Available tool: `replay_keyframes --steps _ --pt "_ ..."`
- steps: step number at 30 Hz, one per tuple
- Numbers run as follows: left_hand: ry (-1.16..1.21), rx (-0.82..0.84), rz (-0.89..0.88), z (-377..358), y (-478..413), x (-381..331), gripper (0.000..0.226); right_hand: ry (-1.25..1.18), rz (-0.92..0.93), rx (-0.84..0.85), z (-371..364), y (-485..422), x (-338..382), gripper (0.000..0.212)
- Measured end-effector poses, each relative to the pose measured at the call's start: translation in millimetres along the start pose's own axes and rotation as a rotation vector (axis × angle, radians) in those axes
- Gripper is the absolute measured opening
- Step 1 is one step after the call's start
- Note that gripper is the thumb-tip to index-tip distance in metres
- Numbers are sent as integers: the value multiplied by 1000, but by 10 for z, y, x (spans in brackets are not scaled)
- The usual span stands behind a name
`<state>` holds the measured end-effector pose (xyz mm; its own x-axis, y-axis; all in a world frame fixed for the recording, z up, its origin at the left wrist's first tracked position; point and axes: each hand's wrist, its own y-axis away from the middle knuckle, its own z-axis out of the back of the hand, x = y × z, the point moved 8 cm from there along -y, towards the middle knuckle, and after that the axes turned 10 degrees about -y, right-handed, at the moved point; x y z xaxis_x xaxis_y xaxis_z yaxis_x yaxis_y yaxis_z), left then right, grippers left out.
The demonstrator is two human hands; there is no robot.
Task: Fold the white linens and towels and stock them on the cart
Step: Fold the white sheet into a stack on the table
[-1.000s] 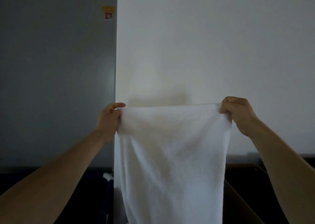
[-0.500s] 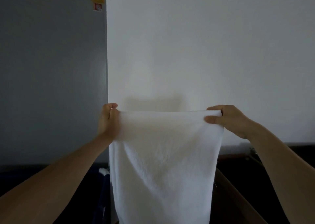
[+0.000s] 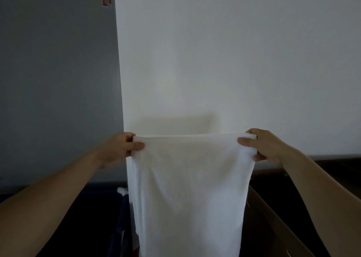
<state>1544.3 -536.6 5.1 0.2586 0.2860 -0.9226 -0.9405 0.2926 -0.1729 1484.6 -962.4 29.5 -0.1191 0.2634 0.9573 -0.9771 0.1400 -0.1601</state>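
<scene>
Towel (image 3: pixel 187 188) hangs between both hands, left hand (image 3: pixel 119 149) and right hand (image 3: pixel 261 147) each pinching a top corner. Sticker (image 3: pixel 106 1) above the left hand: writing unreadable.

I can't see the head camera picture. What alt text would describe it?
Two bare hands hold a white towel up by its top corners, left hand and right hand pinching the edge, so it hangs down before a white wall. A grey wall stands to the left.
</scene>
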Motion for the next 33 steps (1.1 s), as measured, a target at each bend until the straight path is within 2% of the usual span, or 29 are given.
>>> replay_keyframes --steps 2,4,6,7,8,10,11,12,14,16,18,21,25,29,33 --pt "-61 -56 43 66 16 56 39 -106 -54 40 -66 -33 -132 20" --pt "-244 -174 61 155 -4 -17 30 -188 -72 21 -170 -75 -108 37" --pt "-383 -341 13 285 -79 -315 25 -271 -5 -98 -167 -159 169 63" --pt "-401 -446 -53 380 -123 -554 24 -315 87 -182 -109 -193 430 69" --pt "-372 -552 -128 485 -147 -826 24 -338 213 -267 -22 -205 746 66" --pt "-239 -697 -238 698 -151 -1300 19 -302 448 -394 125 -167 1344 43" --pt "-201 -718 -258 781 -159 -1439 17 -268 510 -430 157 -139 1540 31" --pt "-207 -711 -248 834 -165 -1498 17 -237 533 -441 154 -120 1651 28" --pt "-273 -674 -195 865 -164 -1471 16 -193 523 -414 100 -103 1705 34" --pt "-285 -684 -199 862 -129 -1457 15 -164 558 -455 97 -49 1723 30" --pt "-236 -741 -231 878 -82 -1468 15 -167 603 -517 110 24 1758 26" --pt "-238 -831 -232 933 -35 -1486 19 -129 642 -508 86 78 1843 26" --pt "-132 -878 -334 983 -13 -1722 16 -238 772 -575 177 211 2098 25" --pt "-153 -717 -314 889 -98 -1748 12 -204 712 -557 182 151 2079 24" --pt "-86 -825 -323 919 -84 -1702 16 -215 730 -581 182 143 2041 25"
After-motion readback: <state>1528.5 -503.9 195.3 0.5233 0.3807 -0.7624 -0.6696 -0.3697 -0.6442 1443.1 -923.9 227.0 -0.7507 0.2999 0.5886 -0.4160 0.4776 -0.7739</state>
